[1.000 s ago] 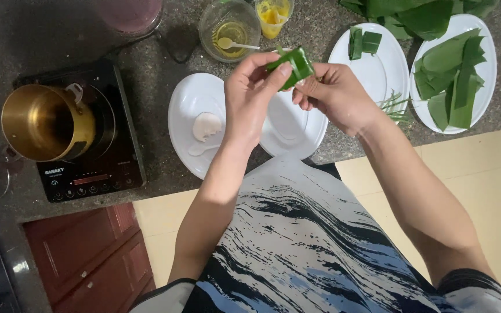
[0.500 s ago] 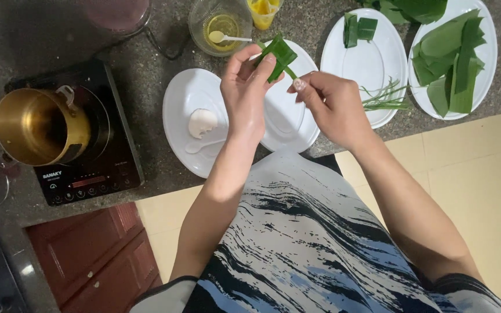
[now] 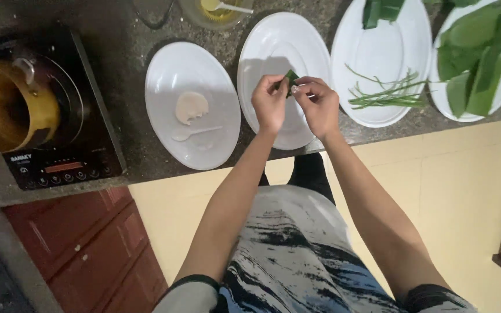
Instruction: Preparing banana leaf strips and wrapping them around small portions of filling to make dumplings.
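Your left hand (image 3: 269,104) and right hand (image 3: 319,105) pinch one small folded green leaf parcel (image 3: 291,77) between their fingertips, over the empty white plate (image 3: 273,52). You're mid-fold; next probably calls for a tie from the green strips (image 3: 387,95) at three o'clock.

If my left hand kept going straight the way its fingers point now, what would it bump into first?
Likely the folded green leaf piece pinched at its fingertips; the left hand points up and slightly right. Beyond lies the white plate, though depth is unclear.
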